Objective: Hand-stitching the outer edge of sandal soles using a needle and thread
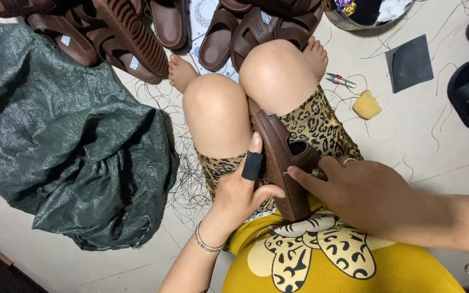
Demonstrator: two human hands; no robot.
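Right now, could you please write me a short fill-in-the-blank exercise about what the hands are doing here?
Both hands hold a brown ____ on the lap.
The left hand wears a black ____ on one of its fingers.
The right hand wears a ____ on one finger.
On the floor, left of the knees, lies a dark green ____.

Missing words: sandal; sleeve; ring; sack.

Bare floor lies open at three o'clock of the lap, broken only by a yellow sponge, small snips and loose threads. At nine o'clock a green sack blocks passage; at twelve, piled brown sandals crowd the knees.
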